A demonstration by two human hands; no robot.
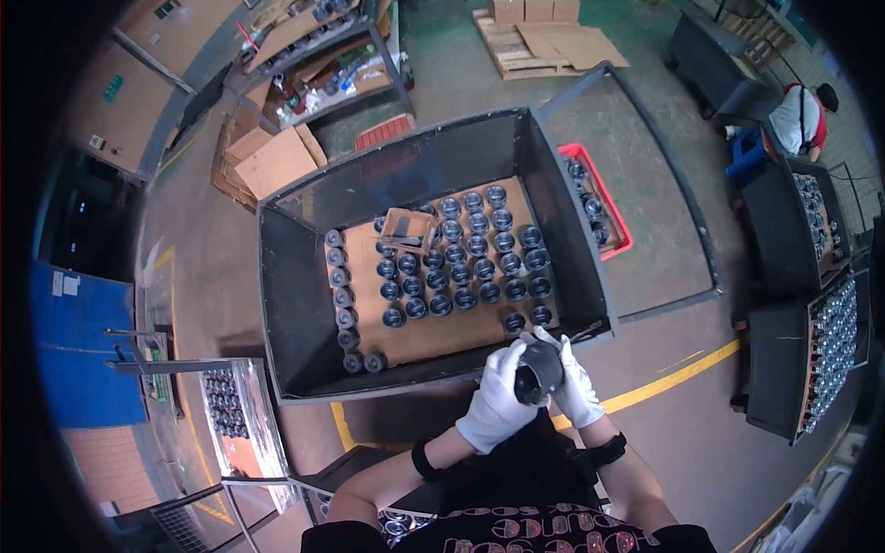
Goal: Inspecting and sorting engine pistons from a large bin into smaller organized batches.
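Observation:
Both my hands wear white gloves. My left hand (499,396) and my right hand (575,382) together grip one dark round metal cup-shaped part (537,370), held just in front of the near wall of a large dark metal bin (295,304). Inside the bin, several more of the same dark round parts (466,263) stand in rows on a brown cardboard sheet (442,327), with a small open cardboard box (407,229) among them.
A red tray (618,217) with parts sits right of the bin. More bins of shiny parts (830,341) stand at the right, where another person (800,118) works. A metal rack (226,405) is at my left. Cardboard and pallets (544,41) lie beyond.

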